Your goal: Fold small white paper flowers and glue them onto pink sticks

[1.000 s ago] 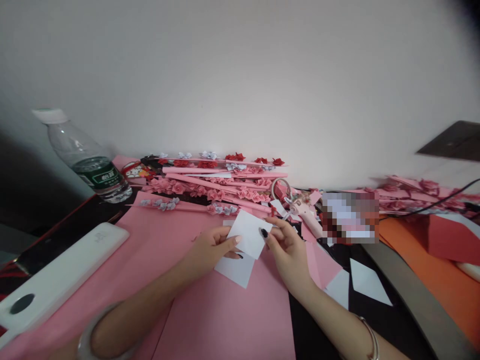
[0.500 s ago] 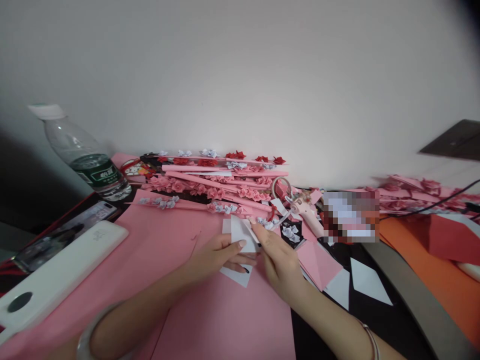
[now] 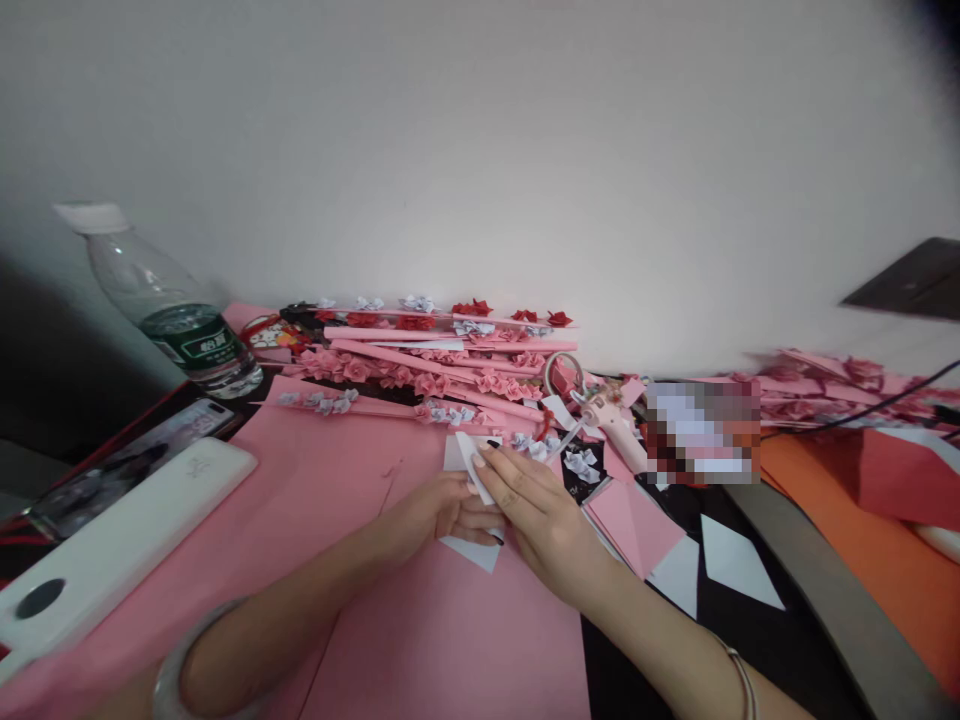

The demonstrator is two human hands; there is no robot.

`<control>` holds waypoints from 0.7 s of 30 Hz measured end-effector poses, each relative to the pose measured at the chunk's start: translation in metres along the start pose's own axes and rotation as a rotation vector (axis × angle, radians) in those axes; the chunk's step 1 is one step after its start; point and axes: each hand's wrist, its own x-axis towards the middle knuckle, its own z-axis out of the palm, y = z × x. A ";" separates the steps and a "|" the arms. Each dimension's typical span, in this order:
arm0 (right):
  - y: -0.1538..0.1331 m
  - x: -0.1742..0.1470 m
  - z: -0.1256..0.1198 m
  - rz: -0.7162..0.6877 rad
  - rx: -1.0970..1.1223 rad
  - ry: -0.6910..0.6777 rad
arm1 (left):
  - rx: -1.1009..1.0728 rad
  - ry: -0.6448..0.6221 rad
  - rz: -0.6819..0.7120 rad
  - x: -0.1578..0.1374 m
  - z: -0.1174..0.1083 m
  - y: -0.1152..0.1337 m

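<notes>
Head view, contents listed by position from the central pink paper sheet (image 3: 457,640). Above its far end: one folded white paper (image 3: 471,468), between both hands. Left hand (image 3: 431,515): thumb and fingers clamped on that paper. Right hand (image 3: 544,515): fingers together, laid over the same paper; thumb hidden, so whether it pinches cannot be told. On the sheet, below the hands: one flat white paper piece (image 3: 474,555), partly covered. Left of the sheet: a second pink sheet (image 3: 322,470); a long white case (image 3: 127,550); a smartphone (image 3: 142,460); a green-labelled water bottle (image 3: 199,340). Beyond the sheet: paper-flower stems, pink, red and white (image 3: 412,375). Beyond its right corner: one pale pink glue gun (image 3: 619,435). Right of the sheet: stacked pink paper squares (image 3: 637,525); one loose white paper square (image 3: 739,562); farther right, orange paper (image 3: 832,520).
</notes>
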 end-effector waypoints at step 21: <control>0.009 -0.008 0.002 0.179 0.106 0.073 | 0.005 0.114 0.008 -0.003 -0.002 0.008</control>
